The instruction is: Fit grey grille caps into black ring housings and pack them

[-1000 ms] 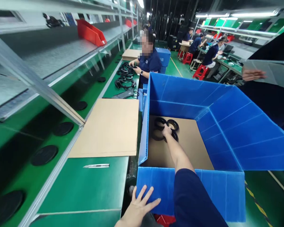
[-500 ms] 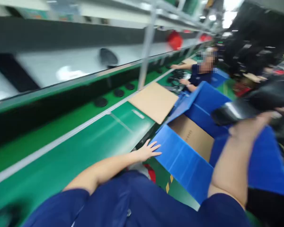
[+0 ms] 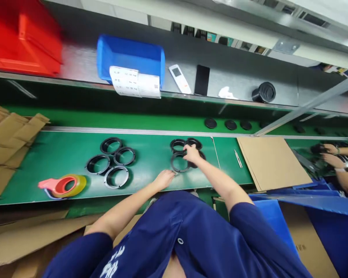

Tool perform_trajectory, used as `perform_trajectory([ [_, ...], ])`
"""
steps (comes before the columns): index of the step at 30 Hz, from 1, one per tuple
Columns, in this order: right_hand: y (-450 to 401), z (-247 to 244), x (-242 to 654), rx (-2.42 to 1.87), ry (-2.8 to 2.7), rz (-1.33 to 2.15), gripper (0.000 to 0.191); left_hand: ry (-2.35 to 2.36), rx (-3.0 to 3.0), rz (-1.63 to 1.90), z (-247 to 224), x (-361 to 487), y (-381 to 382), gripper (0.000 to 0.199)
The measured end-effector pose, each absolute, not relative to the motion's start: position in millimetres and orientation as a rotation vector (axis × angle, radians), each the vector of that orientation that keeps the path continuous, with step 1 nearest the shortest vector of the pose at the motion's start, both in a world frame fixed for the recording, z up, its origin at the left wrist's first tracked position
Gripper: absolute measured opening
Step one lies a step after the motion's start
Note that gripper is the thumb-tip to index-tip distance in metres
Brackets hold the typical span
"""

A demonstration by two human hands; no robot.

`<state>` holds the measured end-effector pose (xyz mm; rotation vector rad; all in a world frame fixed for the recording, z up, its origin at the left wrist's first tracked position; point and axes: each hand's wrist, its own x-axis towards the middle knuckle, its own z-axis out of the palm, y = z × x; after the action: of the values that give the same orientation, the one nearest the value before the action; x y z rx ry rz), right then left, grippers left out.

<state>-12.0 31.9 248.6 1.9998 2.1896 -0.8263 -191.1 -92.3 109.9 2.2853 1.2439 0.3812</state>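
By the right hand (image 3: 192, 153), a cluster of four black rings (image 3: 179, 153) is covered at its middle, the rings lying on the green tabletop (image 3: 150, 154); the fingers are bent over the inner rims, but whether they are clamped cannot be told. The left hand (image 3: 164, 179) is held loosely curled just beside the nearest ring; whether that ring is touched cannot be told. Left of the left hand, a second group of four black rings (image 3: 115, 157) is set out, with a red tape dispenser (image 3: 58, 187) farther left. To the right of the right hand, a slim silvery tool (image 3: 238, 158) and cardboard sheets (image 3: 274, 164) are laid. On the shelf beyond both hands, a blue bin (image 3: 133, 54) and a white remote control (image 3: 179, 79) are placed.
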Motion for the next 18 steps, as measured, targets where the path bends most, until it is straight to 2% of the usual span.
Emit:
perform_trajectory([
  [4, 30, 206, -107, 1.913, 2.192, -0.91, 0.049, 1.645, 2.074, 0.352, 101, -256, -139, 0.042],
  [9, 44, 179, -153, 1.728, 2.24, -1.113, 0.061, 1.758, 1.952, 0.343, 89, -267, -166, 0.042],
  [14, 58, 173, -119, 1.504, 2.422, -1.275, 0.066, 1.646, 1.954, 0.313, 67, -235, -148, 0.039],
  [18, 86, 181, -47, 1.646, 2.467, -1.321, 0.046, 1.504, 2.048, 0.214, 52, -214, -122, 0.041],
])
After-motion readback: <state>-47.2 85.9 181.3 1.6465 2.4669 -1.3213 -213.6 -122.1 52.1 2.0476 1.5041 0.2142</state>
